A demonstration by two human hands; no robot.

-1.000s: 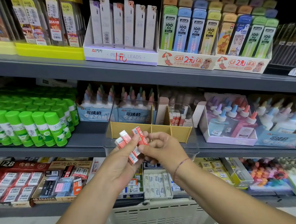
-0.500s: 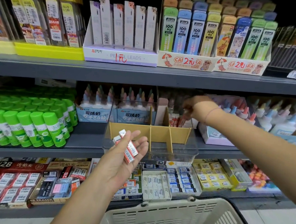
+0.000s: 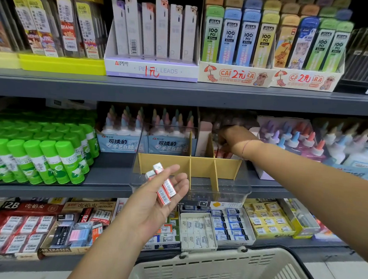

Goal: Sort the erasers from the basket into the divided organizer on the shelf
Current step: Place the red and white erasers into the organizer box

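On the middle shelf, the right hand (image 3: 233, 137) reached into the organizer's (image 3: 164, 163) far right compartment, its fingers hidden, so whether it gripped anything could not be told. Nearer, the left hand (image 3: 152, 202) lay palm up, fingers relaxed and apart, carrying erasers (image 3: 164, 187). The basket (image 3: 224, 270) sat nearest.

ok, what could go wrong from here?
1. The erasers lie loose on the open left hand, ungripped. A small tilt could drop them, possibly wide of the basket.
2. The right hand reaches deep into the organizer, at its rear right compartment, with its fingers hidden. The wrist could nudge a cardboard divider.
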